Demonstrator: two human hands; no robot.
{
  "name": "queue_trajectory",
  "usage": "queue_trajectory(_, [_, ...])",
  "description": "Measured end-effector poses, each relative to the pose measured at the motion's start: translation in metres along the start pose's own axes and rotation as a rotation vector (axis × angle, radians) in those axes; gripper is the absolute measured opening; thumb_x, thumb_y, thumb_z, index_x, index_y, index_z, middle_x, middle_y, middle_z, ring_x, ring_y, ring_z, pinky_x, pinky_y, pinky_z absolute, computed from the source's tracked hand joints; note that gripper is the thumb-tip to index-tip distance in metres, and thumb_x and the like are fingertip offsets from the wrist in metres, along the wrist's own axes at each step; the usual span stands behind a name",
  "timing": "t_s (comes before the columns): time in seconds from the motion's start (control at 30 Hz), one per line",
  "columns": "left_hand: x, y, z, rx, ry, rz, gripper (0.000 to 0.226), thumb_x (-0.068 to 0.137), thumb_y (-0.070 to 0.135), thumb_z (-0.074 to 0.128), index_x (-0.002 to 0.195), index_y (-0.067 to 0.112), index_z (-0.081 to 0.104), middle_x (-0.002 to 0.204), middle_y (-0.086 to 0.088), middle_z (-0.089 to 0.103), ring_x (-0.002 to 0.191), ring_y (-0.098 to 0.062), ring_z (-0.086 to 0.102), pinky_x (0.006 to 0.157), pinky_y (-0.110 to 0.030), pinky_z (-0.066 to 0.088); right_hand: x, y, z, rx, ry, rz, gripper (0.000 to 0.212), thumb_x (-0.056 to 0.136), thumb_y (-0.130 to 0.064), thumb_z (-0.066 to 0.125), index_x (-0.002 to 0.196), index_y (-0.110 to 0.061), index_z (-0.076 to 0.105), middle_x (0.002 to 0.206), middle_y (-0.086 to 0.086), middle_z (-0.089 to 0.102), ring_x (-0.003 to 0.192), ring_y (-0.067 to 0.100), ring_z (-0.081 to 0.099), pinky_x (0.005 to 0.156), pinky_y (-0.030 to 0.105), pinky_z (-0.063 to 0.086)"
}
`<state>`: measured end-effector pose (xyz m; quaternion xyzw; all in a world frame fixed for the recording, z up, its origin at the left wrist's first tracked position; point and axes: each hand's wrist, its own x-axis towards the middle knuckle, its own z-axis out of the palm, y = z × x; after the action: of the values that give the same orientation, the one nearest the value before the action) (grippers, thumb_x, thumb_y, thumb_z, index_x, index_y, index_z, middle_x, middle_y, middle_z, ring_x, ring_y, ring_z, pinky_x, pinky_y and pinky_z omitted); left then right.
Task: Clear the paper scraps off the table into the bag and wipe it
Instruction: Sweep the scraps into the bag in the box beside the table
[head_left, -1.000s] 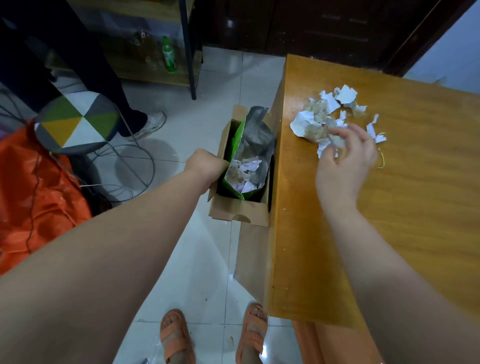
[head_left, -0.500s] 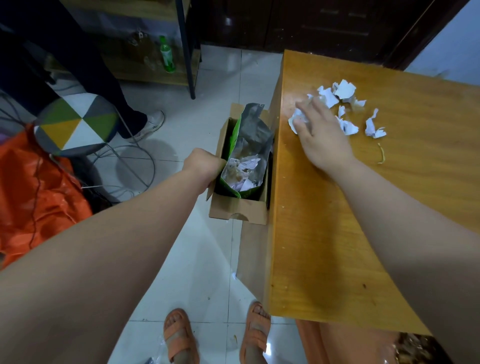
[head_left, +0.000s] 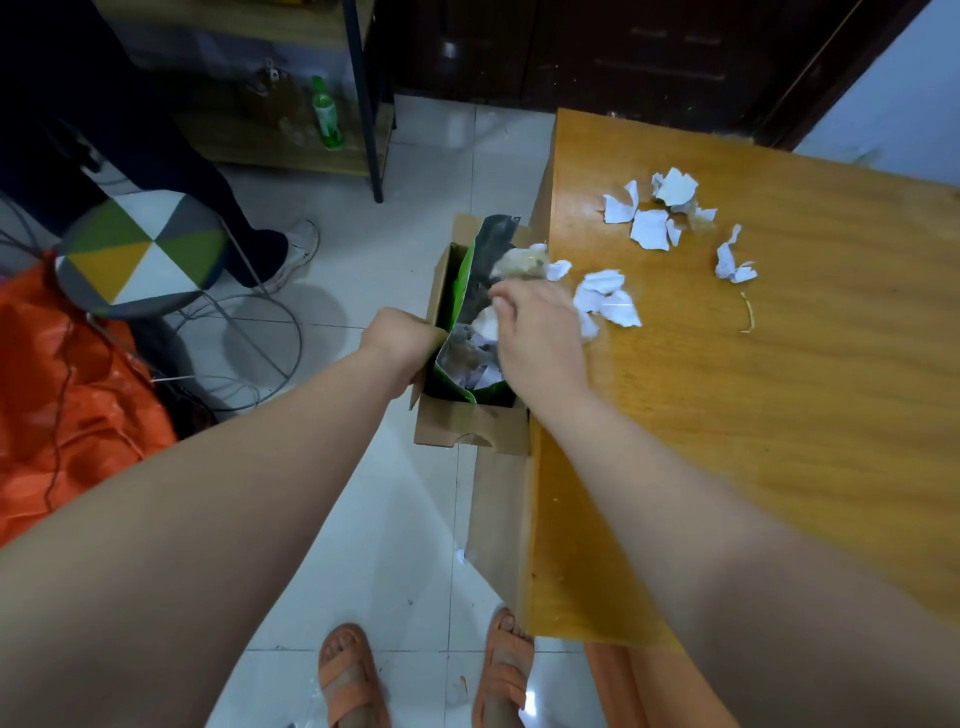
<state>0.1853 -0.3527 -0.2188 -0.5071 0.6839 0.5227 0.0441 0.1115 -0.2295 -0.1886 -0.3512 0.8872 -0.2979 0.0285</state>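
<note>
Table (head_left: 779, 441): glossy orange-yellow wood, flat top, square corner nearest the person. Cardboard box (head_left: 470, 434) on the tiled floor, tight against the table's left side, plain brown, top open. Bag (head_left: 464, 280) stands upright inside it: green outside, silvery foil lining, mouth gaping, white and grey scraps already at the bottom. Left hand (head_left: 400, 338) is clenched on the box's left wall right where the bag's green edge sits; can't tell if it pinches the bag too. Right hand (head_left: 535, 332) hangs palm-down over the bag mouth at the table edge, fingers blurred, so can't tell if it holds anything or just pushes. A crumpled translucent wad (head_left: 519, 257) sits at the edge just beyond its fingertips. Torn white paper scraps (head_left: 608, 301), jagged and creased, touch the hand's right side on the tabletop. A second cluster of scraps (head_left: 649, 228) lies farther in, well apart from the hand, and one twisted piece (head_left: 732, 265) lies off to the right. Thin yellow strip (head_left: 748, 312) near it.
</note>
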Motion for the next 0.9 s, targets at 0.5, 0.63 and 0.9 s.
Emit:
queue_trajectory(0.5, [-0.007,-0.009,-0.002,-0.135,-0.027,0.001,0.021,0.078,0.015,0.061,0.086,0.0,0.072,0.088,-0.023,0.068,0.071,-0.028,0.057,0.067,-0.038,0.056,-0.012,-0.009,-0.022,0.181,0.307,-0.064,0.025,0.09,-0.003,0.047,0.107,-0.01,0.065,0.11,0.004,0.06,0.107,0.014,0.049,0.09,0.001,0.027])
queue_trajectory(0.63, [-0.008,-0.011,-0.001,-0.188,-0.022,-0.02,0.023,0.072,0.014,0.062,0.085,-0.001,0.072,0.094,-0.024,0.071,0.071,-0.026,0.059,0.074,-0.044,0.058,-0.018,-0.002,-0.027,0.096,0.206,0.171,0.034,0.092,-0.006,0.046,0.122,-0.018,0.056,0.13,-0.001,0.052,0.129,0.015,0.036,0.107,0.019,0.024])
queue_trajectory(0.9, [-0.003,-0.015,0.002,-0.201,-0.037,-0.026,0.026,0.064,0.012,0.059,0.081,-0.004,0.07,0.071,-0.015,0.059,0.063,-0.023,0.05,0.06,-0.034,0.047,-0.038,-0.014,-0.004,-0.468,-0.254,0.034,0.033,0.087,-0.02,0.055,0.118,-0.031,0.059,0.152,0.006,0.026,0.145,0.031,-0.002,0.117,0.05,-0.003])
